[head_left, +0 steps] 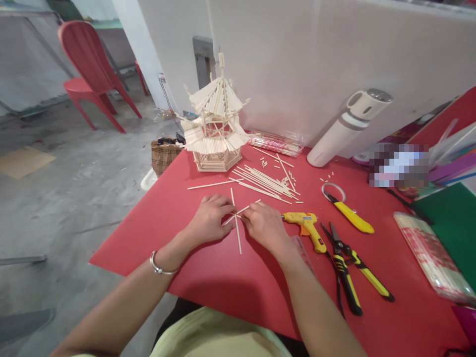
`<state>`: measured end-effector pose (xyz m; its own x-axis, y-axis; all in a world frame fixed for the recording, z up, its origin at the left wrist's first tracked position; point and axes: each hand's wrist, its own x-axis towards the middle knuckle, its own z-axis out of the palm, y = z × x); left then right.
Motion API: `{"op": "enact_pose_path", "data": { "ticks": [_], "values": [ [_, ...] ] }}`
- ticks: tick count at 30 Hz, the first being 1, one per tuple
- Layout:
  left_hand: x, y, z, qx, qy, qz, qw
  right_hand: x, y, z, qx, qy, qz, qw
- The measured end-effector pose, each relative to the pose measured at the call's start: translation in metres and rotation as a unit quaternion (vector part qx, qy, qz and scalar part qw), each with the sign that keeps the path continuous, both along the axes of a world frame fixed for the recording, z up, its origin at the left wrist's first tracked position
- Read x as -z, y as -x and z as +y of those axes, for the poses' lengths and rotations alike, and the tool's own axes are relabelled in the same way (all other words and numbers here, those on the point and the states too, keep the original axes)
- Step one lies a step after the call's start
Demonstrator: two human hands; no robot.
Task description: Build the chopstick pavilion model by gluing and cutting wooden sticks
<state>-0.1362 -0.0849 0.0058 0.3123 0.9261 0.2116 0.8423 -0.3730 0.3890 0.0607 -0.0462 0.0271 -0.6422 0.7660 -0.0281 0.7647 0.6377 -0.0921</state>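
Note:
Several thin wooden sticks (238,238) cross at one point in a star shape, low over the red tabletop (148,228). From the left, my left hand (208,216) pinches the sticks near the crossing; a silver bracelet (159,269) circles that wrist. My right hand (265,227) has its fingers closed on the sticks at the other side of the crossing. Fingertips hide part of where they join. Close beside my right hand lies a yellow glue gun (303,218). Beyond both hands a pile of loose sticks (266,182) is spread out.
A pagoda model (215,141) made of sticks stands at the far left corner. On the right lie pruning shears (344,267), a yellow-handled cutter (351,215), a tape ring (333,184) and a stick pack (431,253). A white thermos (340,134) leans by the wall.

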Motion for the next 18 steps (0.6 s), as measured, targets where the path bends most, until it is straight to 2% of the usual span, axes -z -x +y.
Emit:
{"op": "enact_pose_path", "data": {
  "ticks": [18],
  "values": [
    [-0.002, 0.0001, -0.0001, 0.003, 0.007, -0.001, 1.0, -0.0026, 0.0017, -0.0008, 0.003, 0.003, -0.006, 1.0]
  ]
}}
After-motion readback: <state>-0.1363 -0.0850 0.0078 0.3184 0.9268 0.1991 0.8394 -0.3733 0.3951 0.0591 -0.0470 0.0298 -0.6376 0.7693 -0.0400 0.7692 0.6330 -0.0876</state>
